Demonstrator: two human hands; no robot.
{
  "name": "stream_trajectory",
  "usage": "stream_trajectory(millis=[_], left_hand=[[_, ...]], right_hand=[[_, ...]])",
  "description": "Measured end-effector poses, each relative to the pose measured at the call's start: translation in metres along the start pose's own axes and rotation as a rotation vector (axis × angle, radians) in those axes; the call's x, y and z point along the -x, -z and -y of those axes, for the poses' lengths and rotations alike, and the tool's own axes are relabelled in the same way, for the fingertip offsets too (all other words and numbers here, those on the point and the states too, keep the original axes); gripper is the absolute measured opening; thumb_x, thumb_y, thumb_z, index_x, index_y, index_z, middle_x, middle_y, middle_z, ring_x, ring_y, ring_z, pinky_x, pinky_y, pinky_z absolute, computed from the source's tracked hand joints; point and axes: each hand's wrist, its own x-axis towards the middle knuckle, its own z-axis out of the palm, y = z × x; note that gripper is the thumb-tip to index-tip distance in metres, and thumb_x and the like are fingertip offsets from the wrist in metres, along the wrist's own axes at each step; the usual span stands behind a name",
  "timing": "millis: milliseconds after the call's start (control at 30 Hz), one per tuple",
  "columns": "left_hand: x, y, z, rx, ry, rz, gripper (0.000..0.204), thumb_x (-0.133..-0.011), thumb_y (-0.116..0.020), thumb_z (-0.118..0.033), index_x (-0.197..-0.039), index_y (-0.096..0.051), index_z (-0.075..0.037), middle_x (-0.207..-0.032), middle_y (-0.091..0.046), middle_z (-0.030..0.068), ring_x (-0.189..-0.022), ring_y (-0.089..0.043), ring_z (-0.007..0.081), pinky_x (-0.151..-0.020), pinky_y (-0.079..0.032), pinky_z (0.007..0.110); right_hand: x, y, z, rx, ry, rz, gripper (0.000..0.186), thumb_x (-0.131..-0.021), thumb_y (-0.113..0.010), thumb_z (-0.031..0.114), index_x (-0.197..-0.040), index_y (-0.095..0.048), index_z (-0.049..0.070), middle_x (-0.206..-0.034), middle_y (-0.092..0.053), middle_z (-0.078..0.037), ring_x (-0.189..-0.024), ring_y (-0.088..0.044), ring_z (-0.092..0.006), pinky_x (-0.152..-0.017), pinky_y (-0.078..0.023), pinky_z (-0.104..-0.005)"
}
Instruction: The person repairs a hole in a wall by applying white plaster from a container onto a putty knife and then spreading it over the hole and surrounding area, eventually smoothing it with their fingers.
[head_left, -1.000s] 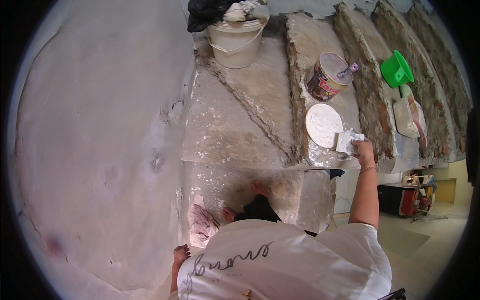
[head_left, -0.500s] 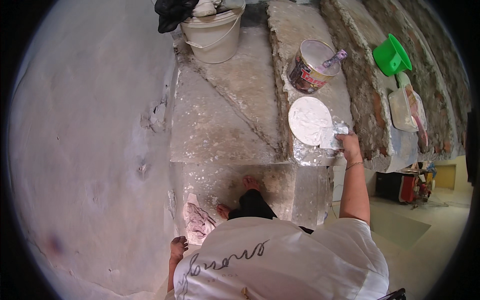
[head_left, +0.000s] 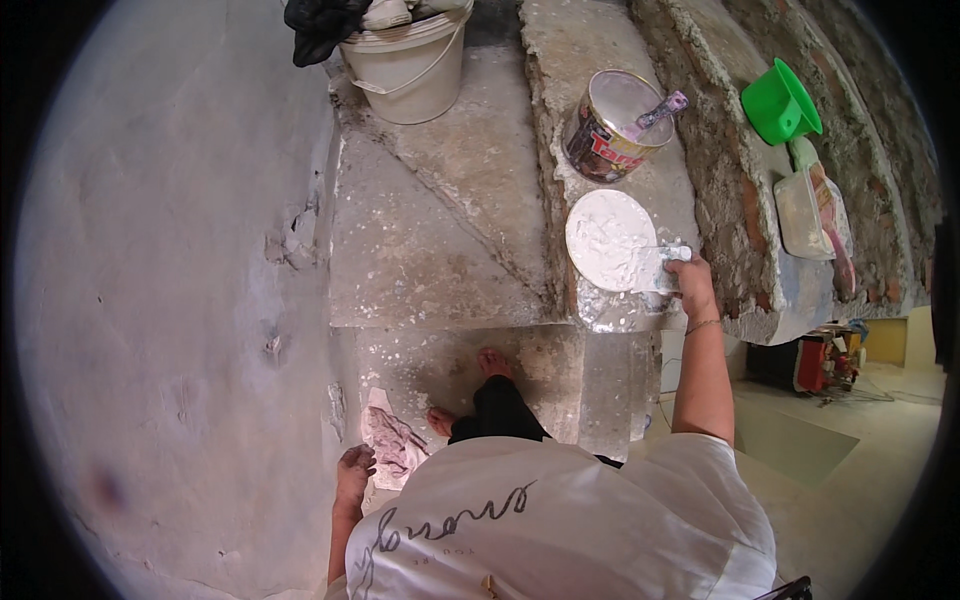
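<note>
My right hand (head_left: 694,280) is closed on the grip of a flat putty scraper (head_left: 660,268). The scraper's wide, pale blade rests at the right edge of a round white lid or disc (head_left: 606,240) that bears a smeared layer of white putty. This disc lies on a rough concrete step. Low at the left, near the wall, my left hand (head_left: 355,468) hangs with loosely bent fingers slightly apart, and nothing shows in it. Behind the disc stands a printed metal can (head_left: 597,148) with pale paste and a stained handled tool (head_left: 662,110) leaning in it.
A white bucket (head_left: 415,85) with cloths and a black bag on top stands against the grey wall (head_left: 170,280). On the higher steps are a green plastic dipper (head_left: 778,108) and a clear tub (head_left: 800,215) holding tools. A stained rag (head_left: 395,440) lies by my feet.
The scraper's blade has shifted slightly left over the disc and tilted, with my right hand still around its grip. My left hand has risen a little. The whole view has shifted slightly.
</note>
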Motion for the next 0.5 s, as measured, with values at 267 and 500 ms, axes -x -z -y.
stream_trajectory(millis=[267, 500], left_hand=[[-0.012, 0.006, 0.021, -0.023, 0.077, 0.029, 0.03, -0.083, -0.059, -0.022, -0.106, -0.053, -0.003, -0.091, -0.058, 0.0036, -0.077, -0.055, 0.0132, -0.064, -0.046, 0.026], [-0.003, -0.006, -0.002, -0.055, 0.073, 0.005, 0.032, -0.083, -0.059, -0.022, -0.106, -0.053, -0.002, -0.091, -0.058, 0.0039, -0.076, -0.054, 0.0128, -0.064, -0.046, 0.025]], right_hand=[[-0.018, 0.008, -0.019, -0.046, 0.056, 0.04, 0.032, -0.067, -0.055, -0.001, -0.098, -0.056, -0.003, -0.085, -0.061, -0.007, -0.07, -0.058, -0.017, -0.061, -0.046, -0.0284], [-0.009, 0.006, -0.006, 0.063, 0.229, 0.06, 0.034, -0.067, -0.056, 0.0, -0.101, -0.055, -0.005, -0.087, -0.061, -0.008, -0.076, -0.058, -0.0169, -0.067, -0.046, -0.0274]])
